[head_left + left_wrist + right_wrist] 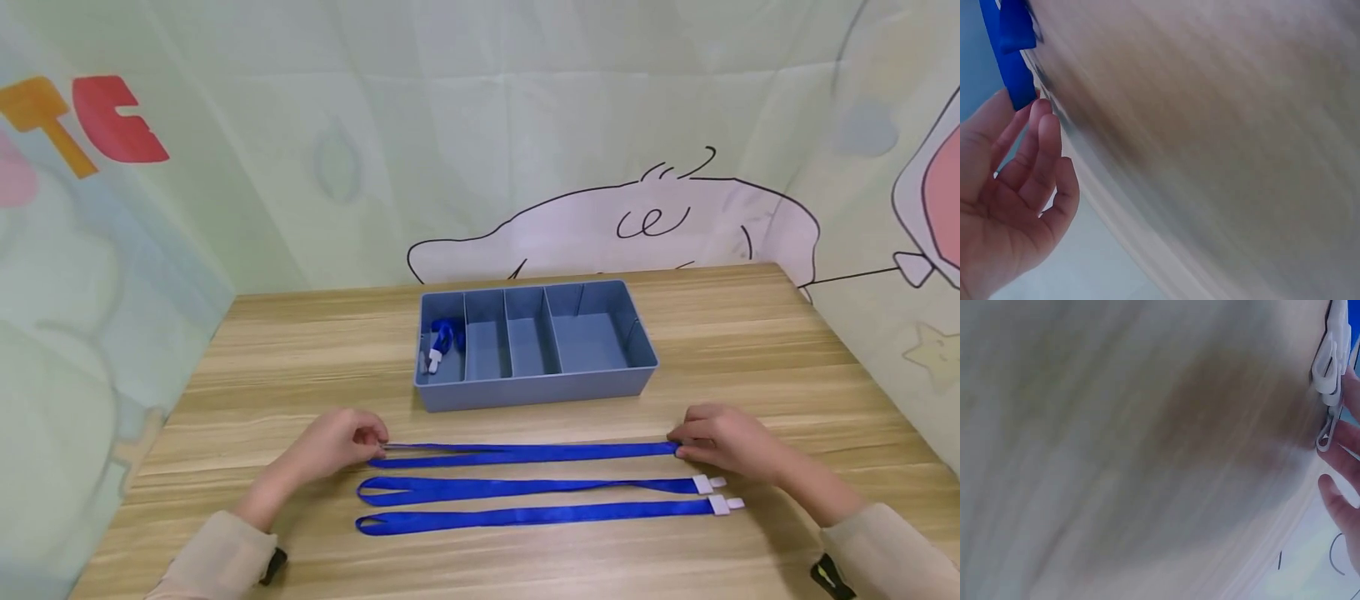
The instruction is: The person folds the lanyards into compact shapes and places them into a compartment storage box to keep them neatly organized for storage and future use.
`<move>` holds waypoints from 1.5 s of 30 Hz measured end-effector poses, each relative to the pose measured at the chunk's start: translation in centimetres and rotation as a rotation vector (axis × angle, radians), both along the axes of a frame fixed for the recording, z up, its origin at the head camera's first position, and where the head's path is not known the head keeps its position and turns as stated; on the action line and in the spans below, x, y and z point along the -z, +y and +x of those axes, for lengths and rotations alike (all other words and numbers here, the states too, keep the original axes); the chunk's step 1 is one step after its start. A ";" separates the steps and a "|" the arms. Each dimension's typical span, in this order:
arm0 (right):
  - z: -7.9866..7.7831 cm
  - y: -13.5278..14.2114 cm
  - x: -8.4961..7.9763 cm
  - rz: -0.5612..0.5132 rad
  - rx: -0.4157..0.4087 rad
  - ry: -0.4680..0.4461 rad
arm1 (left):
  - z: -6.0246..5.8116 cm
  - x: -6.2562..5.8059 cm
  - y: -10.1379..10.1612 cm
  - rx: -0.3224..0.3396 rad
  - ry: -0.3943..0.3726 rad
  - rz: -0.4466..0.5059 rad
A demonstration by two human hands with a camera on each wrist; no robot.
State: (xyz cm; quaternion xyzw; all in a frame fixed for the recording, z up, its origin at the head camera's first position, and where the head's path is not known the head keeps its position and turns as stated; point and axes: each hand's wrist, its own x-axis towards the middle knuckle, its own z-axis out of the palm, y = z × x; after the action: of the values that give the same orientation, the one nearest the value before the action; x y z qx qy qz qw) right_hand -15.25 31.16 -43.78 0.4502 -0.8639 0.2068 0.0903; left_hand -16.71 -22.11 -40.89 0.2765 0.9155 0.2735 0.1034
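Observation:
In the head view, a blue lanyard (525, 454) lies stretched flat across the table, the farthest of three in parallel rows. My left hand (347, 437) pinches its looped left end; the left wrist view shows the blue strap (1019, 81) between thumb and fingers. At the other end, my right hand (723, 439) holds the lanyard with thumb and fingers, hiding its clip in the head view. White clips (1329, 369) show beside those fingers in the right wrist view. Nearer me lie a middle lanyard (525, 490) and a front lanyard (540, 515), white clips to the right.
Behind the lanyards stands a blue-grey divided box (536, 388) with several compartments. Its leftmost one holds a bundled blue lanyard (444, 336) with a white clip. Printed fabric (480, 125) hangs along the back and sides of the wooden table (300, 350).

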 end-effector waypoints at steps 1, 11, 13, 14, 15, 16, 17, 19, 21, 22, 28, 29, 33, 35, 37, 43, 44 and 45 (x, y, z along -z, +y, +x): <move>0.0 0.1 0.0 -0.006 -0.010 0.036 | 0.0 -0.1 -0.1 -0.004 -0.001 -0.002; 0.1 0.1 -0.9 -0.053 0.056 -0.021 | -0.2 -0.6 -0.3 -0.047 0.008 0.008; 0.2 0.2 -1.5 -0.080 0.106 -0.066 | -0.3 -0.7 -0.4 -0.067 0.006 0.014; 0.2 0.3 -1.8 -0.095 0.139 -0.100 | -0.3 -0.7 -0.5 -0.076 -0.001 0.026; 0.3 0.3 -2.2 -0.110 0.175 -0.141 | -0.3 -0.7 -0.6 -0.083 -0.008 0.042; 0.3 0.4 -2.7 -0.117 0.220 -0.185 | -0.4 -0.8 -0.6 -0.085 -0.009 0.058; 0.3 0.5 -3.1 -0.129 0.270 -0.231 | -0.4 -0.7 -0.7 -0.094 -0.014 0.077; 0.3 0.7 -4.0 -0.150 0.353 -0.332 | -0.4 -0.7 -0.9 -0.109 -0.036 0.130; 0.3 0.9 -4.8 -0.184 0.419 -0.408 | -0.4 -0.8 -1.3 -0.127 -0.085 0.196; 0.3 0.9 -5.2 -0.203 0.446 -0.441 | -0.4 -0.9 -1.4 -0.138 -0.121 0.236; 0.1 1.1 -6.5 -0.243 0.502 -0.517 | -0.3 -1.6 -2.5 -0.128 -0.302 0.487; 0.1 1.1 -6.7 -0.242 0.507 -0.517 | -0.3 -1.7 -2.6 -0.109 -0.311 0.520; 0.1 1.0 -7.2 -0.246 0.520 -0.505 | -0.3 -2.2 -2.5 0.023 -0.366 0.691; 0.1 0.9 -7.5 -0.253 0.521 -0.509 | -0.3 -2.4 -2.4 0.096 -0.411 0.795; 0.0 0.9 -7.7 -0.260 0.523 -0.520 | -0.4 -2.7 -2.2 0.144 -0.445 0.865; -0.1 1.4 -8.0 -0.312 0.545 -0.567 | -0.4 -2.9 -2.1 -0.027 -0.408 0.774; -0.2 1.5 -8.0 -0.324 0.550 -0.572 | -0.3 -2.9 -2.0 -0.073 -0.405 0.742; -0.2 1.6 -8.0 -0.331 0.551 -0.574 | -0.3 -3.0 -2.0 -0.118 -0.406 0.716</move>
State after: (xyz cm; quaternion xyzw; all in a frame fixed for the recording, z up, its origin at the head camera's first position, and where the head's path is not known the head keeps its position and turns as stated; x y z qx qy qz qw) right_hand -15.46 32.74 -35.79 0.1061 -0.8971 0.4277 -0.0307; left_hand -17.00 -24.14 -37.92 0.1823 0.7377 0.6292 0.1632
